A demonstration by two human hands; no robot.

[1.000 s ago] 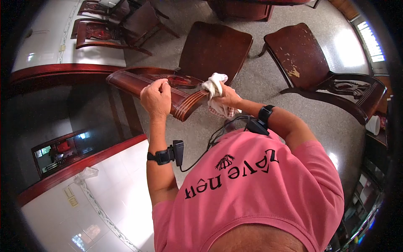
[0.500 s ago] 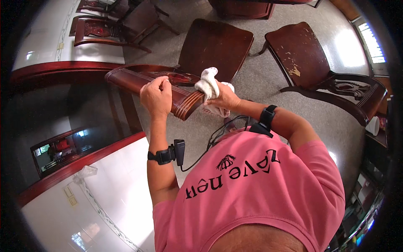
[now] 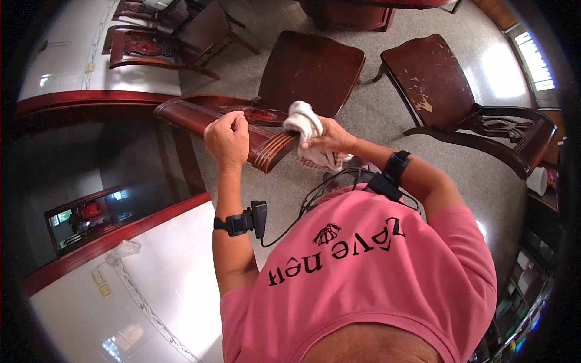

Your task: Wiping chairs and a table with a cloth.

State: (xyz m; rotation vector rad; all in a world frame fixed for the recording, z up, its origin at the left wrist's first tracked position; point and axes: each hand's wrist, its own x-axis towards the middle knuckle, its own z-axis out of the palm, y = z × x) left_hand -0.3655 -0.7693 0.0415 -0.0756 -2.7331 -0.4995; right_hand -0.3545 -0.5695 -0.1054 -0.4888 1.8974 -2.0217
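Note:
A dark brown wooden chair stands in front of me, its seat (image 3: 311, 72) beyond its curved top rail (image 3: 190, 117). Around the grooved right end of that rail lies a white cloth (image 3: 302, 124) with a red checked part hanging below. My right hand (image 3: 331, 137) is closed on the cloth, at the rail's end. My left hand (image 3: 227, 140) is closed like a fist over the middle of the rail, thumb against the curled fingers. What it holds, if anything, is hidden.
A second wooden chair (image 3: 426, 75) with a worn, scratched seat stands to the right. Further chairs (image 3: 142, 48) stand at the far left, and a dark red piece of furniture (image 3: 348, 15) at the far edge. A black glossy panel with red edging (image 3: 115, 227) runs along my left. Black cables (image 3: 315, 193) cross near my waist.
My right hand has shifted slightly right with the cloth, and the checked part shows more. My left hand and the chair have hardly moved.

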